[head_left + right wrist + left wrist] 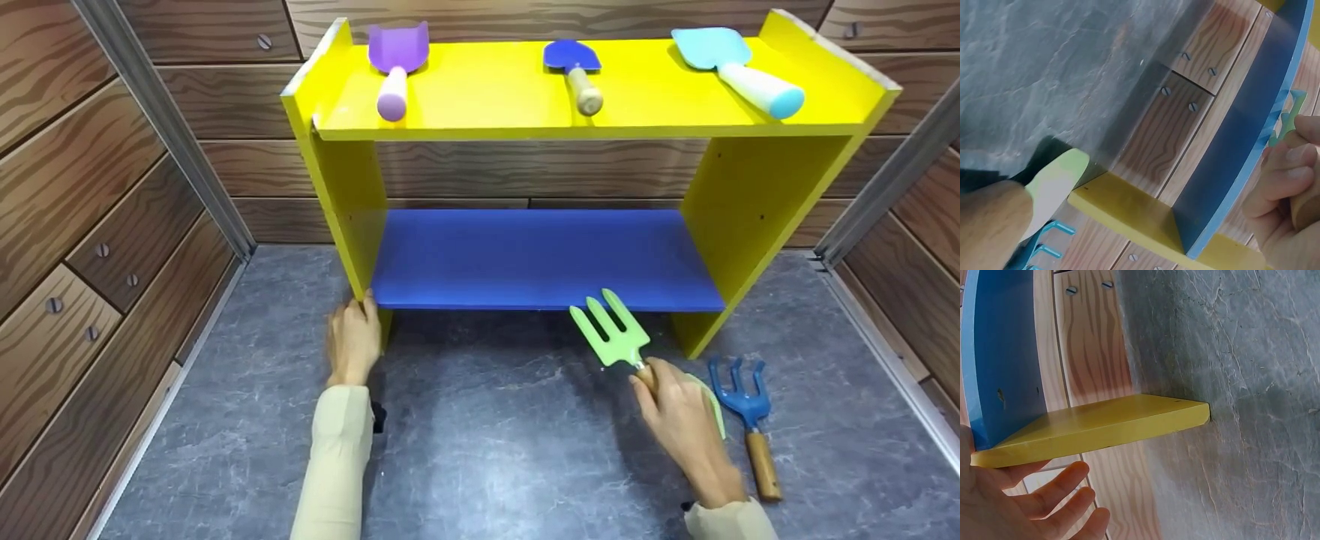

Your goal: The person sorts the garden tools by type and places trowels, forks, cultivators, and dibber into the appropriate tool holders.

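Observation:
My right hand (pixel 686 420) grips the wooden handle of a light green garden fork (pixel 619 337), its tines overlapping the front edge of the blue lower shelf board (pixel 540 259) in the head view. Beside that hand is a green-bladed trowel (pixel 1055 188) with a wooden handle, mostly hidden by the hand in the head view. Farther right, a blue hand rake (pixel 746 405) lies on the floor. At the left, my left hand (pixel 352 341) holds the lower front edge of the yellow side panel (pixel 1117 427), thumb at the inner corner and fingers on the outer face.
On the yellow top shelf (pixel 487 90) lie a purple scoop (pixel 397 52), a dark blue shovel (pixel 574 60) and a light blue shovel (pixel 716 52). Wood-patterned walls (pixel 75 225) enclose the grey marbled floor (pixel 487 450) on the left, back and right.

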The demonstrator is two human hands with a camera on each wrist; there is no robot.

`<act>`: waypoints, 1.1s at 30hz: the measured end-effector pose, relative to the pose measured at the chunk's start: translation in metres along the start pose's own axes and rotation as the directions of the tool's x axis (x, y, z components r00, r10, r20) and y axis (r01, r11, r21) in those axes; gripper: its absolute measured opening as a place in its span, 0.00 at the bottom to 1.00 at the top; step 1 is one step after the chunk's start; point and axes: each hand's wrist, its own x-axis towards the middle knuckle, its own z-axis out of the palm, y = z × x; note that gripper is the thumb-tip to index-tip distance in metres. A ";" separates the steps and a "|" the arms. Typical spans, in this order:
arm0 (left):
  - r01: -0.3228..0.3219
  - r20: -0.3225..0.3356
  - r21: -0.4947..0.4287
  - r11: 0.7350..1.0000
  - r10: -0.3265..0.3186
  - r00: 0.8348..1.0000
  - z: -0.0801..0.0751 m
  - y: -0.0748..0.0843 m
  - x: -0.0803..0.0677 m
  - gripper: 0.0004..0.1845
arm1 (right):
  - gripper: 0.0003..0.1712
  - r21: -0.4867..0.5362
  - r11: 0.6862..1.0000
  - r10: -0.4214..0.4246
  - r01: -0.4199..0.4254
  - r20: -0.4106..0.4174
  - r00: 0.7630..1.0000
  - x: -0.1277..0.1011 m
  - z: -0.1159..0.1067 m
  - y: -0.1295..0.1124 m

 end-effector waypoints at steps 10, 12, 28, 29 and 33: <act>-0.007 -0.005 0.004 1.000 0.007 1.000 0.001 -0.001 0.000 0.28 | 0.13 0.039 0.999 0.034 -0.037 0.071 0.997 0.013 0.007 -0.012; -0.012 -0.009 0.001 1.000 0.012 1.000 0.001 -0.002 0.000 0.27 | 0.12 0.045 0.998 0.044 -0.049 0.091 0.995 0.014 0.008 -0.015; 0.003 -0.007 -0.013 1.000 -0.003 1.000 0.000 -0.001 0.000 0.27 | 0.18 0.073 0.993 0.079 -0.092 0.164 0.983 0.032 0.024 -0.039; 0.002 -0.005 -0.011 1.000 -0.002 1.000 0.000 -0.001 0.000 0.28 | 0.19 0.074 0.992 0.087 -0.101 0.172 0.981 0.033 0.025 -0.041; 0.001 -0.003 -0.004 1.000 -0.001 1.000 0.000 -0.001 0.001 0.27 | 0.21 0.085 0.990 0.097 -0.115 0.194 0.976 0.038 0.029 -0.050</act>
